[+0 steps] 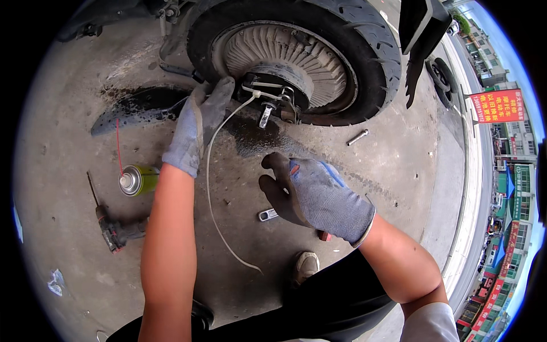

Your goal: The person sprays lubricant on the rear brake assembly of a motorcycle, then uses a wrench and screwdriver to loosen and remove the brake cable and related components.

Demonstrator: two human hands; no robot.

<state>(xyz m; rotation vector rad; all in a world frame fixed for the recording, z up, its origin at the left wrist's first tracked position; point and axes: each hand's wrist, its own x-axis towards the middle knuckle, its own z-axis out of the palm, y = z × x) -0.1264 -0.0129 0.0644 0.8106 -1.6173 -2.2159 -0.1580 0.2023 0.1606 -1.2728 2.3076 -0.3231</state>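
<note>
My left hand (205, 117), in a grey glove, reaches to the left side of the wheel hub (285, 82). Its fingers look stretched out, with their far side hidden. A white cable tie (208, 171) loops around the brake parts at the hub, and its long tail curves down toward my feet. A shiny metal lever (265, 115) points down below that loop. My gloved right hand (319, 196) hovers below the wheel, thumb and forefinger apart with nothing between them. Partly covered by it, a chrome-ended tool (267, 215) appears to lie on the floor.
The black tyre (379, 62) fills the top. At left stand a green spray can (139, 179) with a red straw and, lying down, a cordless drill (114, 231). A small metal socket-like piece (358, 137) lies right. Wet floor (250, 139) spreads under the hub. My shoe (306, 268) is near.
</note>
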